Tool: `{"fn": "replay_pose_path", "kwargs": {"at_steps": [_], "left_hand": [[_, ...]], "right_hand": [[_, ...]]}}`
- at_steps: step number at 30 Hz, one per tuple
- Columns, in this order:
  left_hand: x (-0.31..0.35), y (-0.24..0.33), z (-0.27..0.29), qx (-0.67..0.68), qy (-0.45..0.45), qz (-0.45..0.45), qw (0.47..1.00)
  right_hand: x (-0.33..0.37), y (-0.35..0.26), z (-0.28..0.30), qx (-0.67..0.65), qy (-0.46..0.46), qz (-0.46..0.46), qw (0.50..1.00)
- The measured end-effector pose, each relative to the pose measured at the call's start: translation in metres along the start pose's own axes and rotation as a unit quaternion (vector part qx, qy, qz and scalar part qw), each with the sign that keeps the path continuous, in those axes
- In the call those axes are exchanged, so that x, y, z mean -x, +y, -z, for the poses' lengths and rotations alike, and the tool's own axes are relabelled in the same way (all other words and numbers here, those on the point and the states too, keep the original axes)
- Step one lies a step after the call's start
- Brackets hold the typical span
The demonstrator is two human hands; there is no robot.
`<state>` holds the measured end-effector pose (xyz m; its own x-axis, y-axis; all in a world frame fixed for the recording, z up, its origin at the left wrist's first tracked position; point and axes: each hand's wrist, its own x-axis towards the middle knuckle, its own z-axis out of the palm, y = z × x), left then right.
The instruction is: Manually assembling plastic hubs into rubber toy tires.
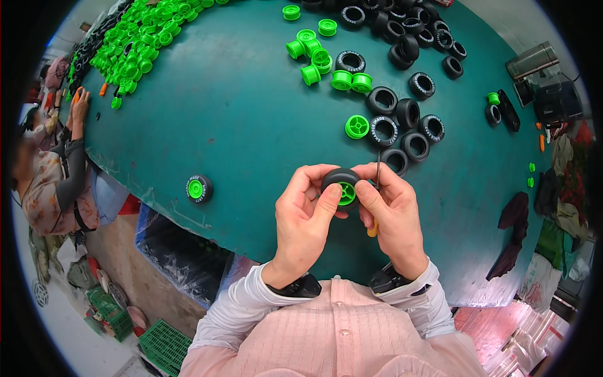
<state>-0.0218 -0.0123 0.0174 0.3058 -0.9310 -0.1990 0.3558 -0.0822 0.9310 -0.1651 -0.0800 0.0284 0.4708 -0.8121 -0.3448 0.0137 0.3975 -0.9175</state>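
Note:
Between my two hands, close to my chest, is a small toy wheel (pixel 347 195), a black rubber tyre around a green spoked rim. My left hand (pixel 304 210) pinches its left side, thumb on the front face. From the right, my right hand (pixel 394 217) presses its thumb against the tyre's edge. That same hand also carries a thin dark-bladed tool with a yellow handle (pixel 373 229); its shaft sticks up past the fingers, and the grip hides most of it. Just beyond my fingers lie loose black tyres (pixel 394 161) and a bare green rim (pixel 357 127).
A finished-looking wheel (pixel 200 188) lies left on the green table (pixel 251 125). Green rims (pixel 129 60) are heaped far left, black tyres (pixel 408 50) far back. A metal flask (pixel 532 60) stands at the right. Another person's hand (pixel 79 107) rests at the left edge.

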Motion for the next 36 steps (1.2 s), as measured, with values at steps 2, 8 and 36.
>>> {"fn": "replay_pose_path", "kwargs": {"at_steps": [2, 8, 36], "left_hand": [[0.0, -0.003, 0.0, -0.003, -0.004, -0.006, 1.0], [0.004, -0.012, -0.001, -0.024, 0.011, -0.022, 0.999], [-0.003, 0.001, 0.012, 0.05, -0.005, 0.097, 0.994]], "right_hand": [[0.001, 0.004, -0.006, 0.044, 0.033, 0.049, 0.997], [0.002, 0.011, -0.016, 0.123, 0.077, 0.114, 0.983], [-0.004, 0.005, 0.006, 0.007, -0.014, -0.047, 0.999]]}}
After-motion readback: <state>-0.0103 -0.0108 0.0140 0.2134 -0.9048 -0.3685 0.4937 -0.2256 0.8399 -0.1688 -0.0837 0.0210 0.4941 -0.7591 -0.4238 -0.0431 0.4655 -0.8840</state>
